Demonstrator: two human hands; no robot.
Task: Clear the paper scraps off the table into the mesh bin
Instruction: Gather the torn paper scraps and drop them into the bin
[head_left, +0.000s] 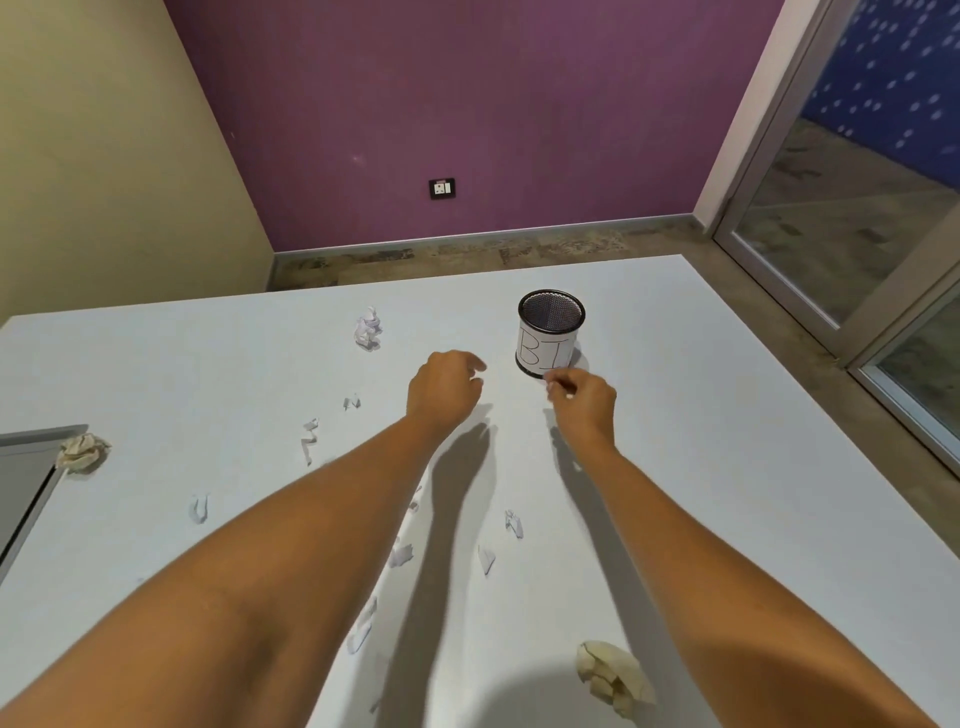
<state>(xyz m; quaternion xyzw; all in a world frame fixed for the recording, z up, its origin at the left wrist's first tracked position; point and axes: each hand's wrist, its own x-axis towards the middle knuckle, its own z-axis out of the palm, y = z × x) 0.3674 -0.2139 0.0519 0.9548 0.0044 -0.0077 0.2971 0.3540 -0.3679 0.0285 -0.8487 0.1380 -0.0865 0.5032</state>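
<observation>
- Paper scraps (310, 439): scattered over the tabletop (727, 415), mostly beside and between the forearms, well apart from the mesh bin (550, 332).
- Larger pieces: a crumpled white ball (368, 328) lies left of the bin. One tan wad (83, 452) sits at the left edge and a second tan wad (613, 678) lies near the right forearm.
- Bin position: upright on the far half of the tabletop, mouth facing up. Only dark mesh shows inside from this angle.
- Right hand (584, 405): fingers curled, thumb and fingertips pinching a small scrap (558, 387). The hand is just in front of the bin's base, below the rim.
- Left hand (447, 387): fingers loosely curled, just left of the bin and apart from it. Whether it holds anything cannot be determined.
- Step in hand (judgement): delivery of one picked scrap to the bin. The task appears to be at an early stage, since most pieces remain on the tabletop.
- Next move (judgement): raise the right hand above the rim, centre it over the mouth, then release the pinch. Release low, because a light scrap may drift past the opening.
- Label (543, 353): white paper wrapped around the bin, hand-lettered "BI". Any further letters curve out of view. No brand is readable.
</observation>
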